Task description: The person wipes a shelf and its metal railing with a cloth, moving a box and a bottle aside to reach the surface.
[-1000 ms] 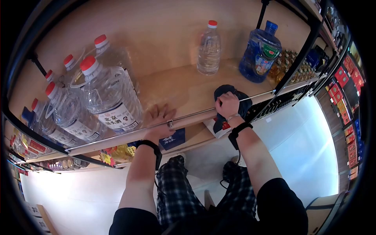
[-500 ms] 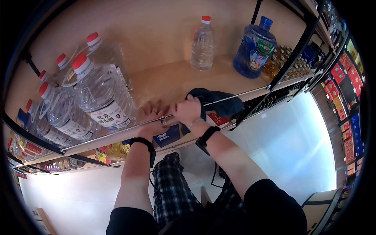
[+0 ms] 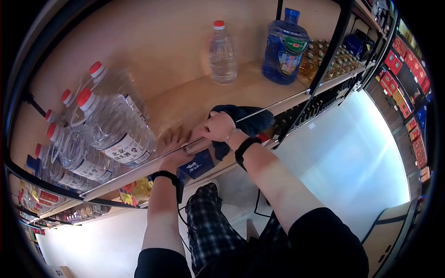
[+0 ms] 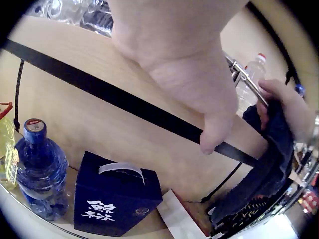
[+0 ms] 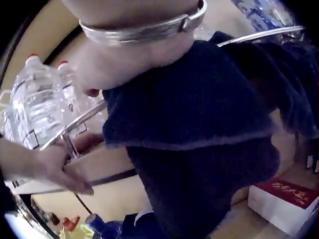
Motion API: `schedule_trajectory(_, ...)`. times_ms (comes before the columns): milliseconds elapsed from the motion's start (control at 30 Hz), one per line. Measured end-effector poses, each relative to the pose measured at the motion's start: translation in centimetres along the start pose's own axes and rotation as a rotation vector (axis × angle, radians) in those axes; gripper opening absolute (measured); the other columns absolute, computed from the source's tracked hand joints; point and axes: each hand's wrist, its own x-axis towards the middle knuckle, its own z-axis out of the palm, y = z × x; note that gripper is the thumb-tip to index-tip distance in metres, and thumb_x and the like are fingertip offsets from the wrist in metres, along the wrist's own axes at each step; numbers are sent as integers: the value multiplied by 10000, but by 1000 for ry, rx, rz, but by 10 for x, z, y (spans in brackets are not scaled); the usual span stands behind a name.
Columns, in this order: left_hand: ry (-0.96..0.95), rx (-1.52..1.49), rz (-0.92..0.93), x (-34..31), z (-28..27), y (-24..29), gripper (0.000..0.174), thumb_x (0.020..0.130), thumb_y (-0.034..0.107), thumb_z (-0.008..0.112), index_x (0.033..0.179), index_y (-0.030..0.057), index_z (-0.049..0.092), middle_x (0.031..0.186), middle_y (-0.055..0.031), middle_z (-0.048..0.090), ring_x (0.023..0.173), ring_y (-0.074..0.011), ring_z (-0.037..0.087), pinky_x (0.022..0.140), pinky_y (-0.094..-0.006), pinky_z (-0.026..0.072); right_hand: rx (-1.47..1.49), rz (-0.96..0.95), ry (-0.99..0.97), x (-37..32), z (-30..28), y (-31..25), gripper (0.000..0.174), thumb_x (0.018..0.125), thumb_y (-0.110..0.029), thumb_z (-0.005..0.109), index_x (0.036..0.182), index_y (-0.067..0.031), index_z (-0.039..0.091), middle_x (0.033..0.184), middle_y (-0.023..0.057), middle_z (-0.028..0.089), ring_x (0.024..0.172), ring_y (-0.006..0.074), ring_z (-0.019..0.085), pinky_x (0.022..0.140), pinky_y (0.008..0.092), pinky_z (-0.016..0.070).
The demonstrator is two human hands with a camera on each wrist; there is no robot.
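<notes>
My right hand (image 3: pixel 219 126) grips a dark blue cloth (image 3: pixel 256 119) at the metal rail (image 3: pixel 279 104) along the shelf's front. In the right wrist view the cloth (image 5: pixel 189 104) drapes over the rail and hangs down before the shelf edge. To its left, my left hand (image 3: pixel 172 155) rests on the shelf's front edge with fingers spread on the board. The left wrist view shows its thumb (image 4: pixel 217 132) down over the edge's front face.
Large clear bottles with red caps (image 3: pixel 118 134) stand left on the shelf (image 3: pixel 185 104). A smaller clear bottle (image 3: pixel 223 58) and a blue jug (image 3: pixel 285 51) stand right. Below are a dark blue box (image 4: pixel 117 199), a blue bottle (image 4: pixel 42 174) and a white-and-red box (image 5: pixel 279 211).
My right hand has moved left along the rail with the cloth, close to the left hand. The left hand stays on the shelf edge; the head view has shifted slightly.
</notes>
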Motion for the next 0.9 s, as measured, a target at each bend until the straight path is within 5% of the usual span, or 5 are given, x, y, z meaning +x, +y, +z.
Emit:
schedule_trajectory(133,-68,-2,-55,-4,-17,8,931,656,491,702,1460,318,265,1563,-68,98,1407,-419,91,1110,-579,124,73,225,-151,0,-8,38,390,830,-472,546,744,-135,722,913,146,611,876,296,608,786,420,484)
schedule_trajectory(367,-73,13,-71,-6,-20,9,934,645,496,719,1452,340,276,1565,-58,96,1409,-416,96,1101,-572,142,112,407,-79,-11,-16,74,364,831,-429,534,792,-126,731,895,135,633,893,288,606,789,410,484)
schedule_trajectory(633,-122,34,-76,-10,-36,15,892,696,496,658,1463,322,237,1555,-74,128,1406,-426,104,1102,-602,132,-335,495,24,0,10,5,355,824,-343,501,714,-97,732,736,58,690,905,205,578,744,419,417)
schedule_trajectory(767,-113,53,-69,-10,-29,14,850,721,516,623,1461,324,251,1558,-69,129,1412,-410,97,1095,-601,135,-278,436,160,5,23,-12,367,803,-361,521,622,-102,706,654,76,662,860,229,578,732,458,430)
schedule_trajectory(900,-130,62,-111,-8,-33,18,800,749,543,579,1455,326,270,1558,-62,138,1416,-403,86,1101,-587,117,-196,362,37,12,30,-52,414,855,-400,469,716,-115,736,747,75,690,946,231,562,837,484,363)
